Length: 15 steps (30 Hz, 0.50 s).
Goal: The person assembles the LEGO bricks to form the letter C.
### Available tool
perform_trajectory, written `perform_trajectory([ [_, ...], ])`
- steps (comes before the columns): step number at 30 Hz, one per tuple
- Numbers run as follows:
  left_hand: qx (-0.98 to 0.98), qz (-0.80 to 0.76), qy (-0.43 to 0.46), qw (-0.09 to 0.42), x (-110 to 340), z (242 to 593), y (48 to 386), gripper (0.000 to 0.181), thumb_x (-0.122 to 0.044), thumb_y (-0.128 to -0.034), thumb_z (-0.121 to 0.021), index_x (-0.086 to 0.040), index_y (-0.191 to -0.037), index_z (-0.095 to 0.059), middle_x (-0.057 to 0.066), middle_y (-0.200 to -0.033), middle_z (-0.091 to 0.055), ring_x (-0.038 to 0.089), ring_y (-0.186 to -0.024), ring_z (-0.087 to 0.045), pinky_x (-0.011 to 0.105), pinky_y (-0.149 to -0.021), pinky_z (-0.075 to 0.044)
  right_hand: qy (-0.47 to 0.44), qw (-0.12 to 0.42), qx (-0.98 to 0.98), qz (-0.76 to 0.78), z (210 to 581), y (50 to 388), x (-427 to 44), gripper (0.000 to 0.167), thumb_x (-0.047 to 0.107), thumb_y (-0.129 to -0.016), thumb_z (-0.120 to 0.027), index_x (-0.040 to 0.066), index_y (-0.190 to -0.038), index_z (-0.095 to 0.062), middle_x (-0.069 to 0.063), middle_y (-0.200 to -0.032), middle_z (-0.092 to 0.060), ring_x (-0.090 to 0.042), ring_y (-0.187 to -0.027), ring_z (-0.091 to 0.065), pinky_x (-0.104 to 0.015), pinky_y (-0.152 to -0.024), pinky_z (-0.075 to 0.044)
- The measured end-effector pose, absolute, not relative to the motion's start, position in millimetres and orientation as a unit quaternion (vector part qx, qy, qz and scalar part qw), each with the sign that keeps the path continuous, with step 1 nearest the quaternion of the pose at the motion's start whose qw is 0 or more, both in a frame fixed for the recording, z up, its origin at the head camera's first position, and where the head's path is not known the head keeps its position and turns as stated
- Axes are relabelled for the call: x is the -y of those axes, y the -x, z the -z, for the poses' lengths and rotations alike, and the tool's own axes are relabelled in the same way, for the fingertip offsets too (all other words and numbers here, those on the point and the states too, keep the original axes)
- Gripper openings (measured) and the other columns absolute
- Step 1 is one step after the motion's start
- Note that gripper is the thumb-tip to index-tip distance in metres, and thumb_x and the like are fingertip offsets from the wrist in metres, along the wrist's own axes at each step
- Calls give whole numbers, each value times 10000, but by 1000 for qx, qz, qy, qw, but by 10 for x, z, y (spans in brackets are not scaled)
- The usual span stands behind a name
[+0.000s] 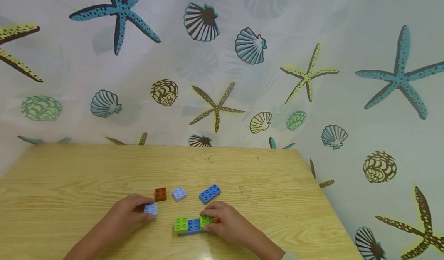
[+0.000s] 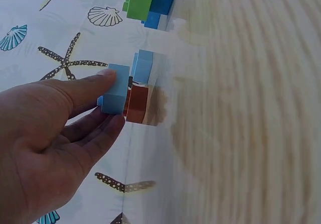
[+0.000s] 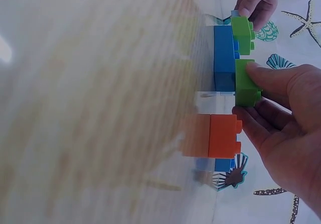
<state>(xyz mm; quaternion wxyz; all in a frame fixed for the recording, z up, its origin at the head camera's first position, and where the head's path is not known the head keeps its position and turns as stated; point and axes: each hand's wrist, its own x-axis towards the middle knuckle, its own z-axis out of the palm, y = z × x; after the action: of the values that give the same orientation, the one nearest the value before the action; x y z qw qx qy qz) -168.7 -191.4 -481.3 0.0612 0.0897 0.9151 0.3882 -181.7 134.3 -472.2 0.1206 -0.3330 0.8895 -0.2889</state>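
Note:
My left hand pinches a light blue brick between thumb and fingers, and the left wrist view shows it raised clear of the table. With thumb and fingers, my right hand grips a green brick at the right end of a blue brick. Another green brick sits on the left end of that blue brick, with blue studs showing between the two. An orange brick stands beside this stack, mostly covered by the right hand in the head view.
Behind the hands, a brown brick, a second light blue brick and a longer blue brick lie on the wooden table. A curtain printed with shells and starfish hangs along the table's far and right edges.

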Motion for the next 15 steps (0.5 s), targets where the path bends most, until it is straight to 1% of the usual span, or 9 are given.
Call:
perform_trajectory([
  [5, -905, -409, -84, 80, 1781, 4749, 1651, 380, -201, -846, -812, -75, -1190, -711, 33, -1135, -653, 148, -983, -633, 325, -845, -593, 329, 123, -891, 287, 4731, 1814, -1340, 371, 229, -944, -728, 151, -1304, -684, 58, -1242, -615, -9, -1085, -568, -155, -846, -527],
  [10, -899, -419, -81, 98, 1650, 4693, 1608, 382, -182, -854, -804, -91, -1210, -701, 20, -1100, -629, 138, -943, -632, 302, -811, -592, 329, 122, -892, 285, 4731, 1812, -1337, 376, 237, -941, -731, 154, -1304, -684, 62, -1237, -615, -2, -1076, -565, -151, -835, -526],
  [15, -886, -436, -112, 109, 1533, 4654, 1572, 368, -208, -865, -796, -101, -1202, -697, 23, -1119, -633, 137, -938, -618, 265, -783, -578, 326, 128, -888, 297, 4713, 1806, -1338, 374, 223, -941, -731, 153, -1305, -682, 61, -1235, -611, -4, -1073, -568, -154, -824, -530],
])
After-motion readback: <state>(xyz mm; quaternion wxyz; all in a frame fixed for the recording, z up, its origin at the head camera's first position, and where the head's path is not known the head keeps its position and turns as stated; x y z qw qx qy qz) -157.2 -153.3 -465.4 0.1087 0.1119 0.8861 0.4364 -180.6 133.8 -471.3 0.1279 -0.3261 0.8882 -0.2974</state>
